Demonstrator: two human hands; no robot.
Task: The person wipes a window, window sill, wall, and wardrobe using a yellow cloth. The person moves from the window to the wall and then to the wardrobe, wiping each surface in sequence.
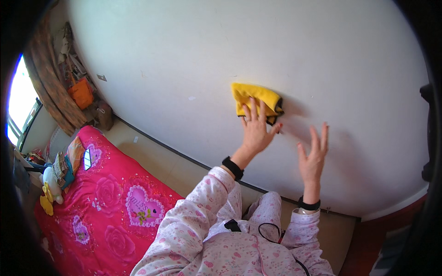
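My left hand [255, 129] lies with spread fingers on a folded yellow cloth [256, 93] with a black edge. Its fingers press the cloth against a white wall [193, 45]. To the right, my right hand [313, 155] is raised in front of the same wall with its fingers apart and nothing in it. Both wrists wear black bands. A few small marks and a pale patch [192, 98] show on the wall left of the cloth.
A bed with a pink flowered cover [138, 179] stands at the left, with a phone [87, 159] and a plush toy [51, 183] on it. Behind are a curtain [51, 79] and an orange bag [81, 93]. A dark red surface [373, 238] lies at lower right.
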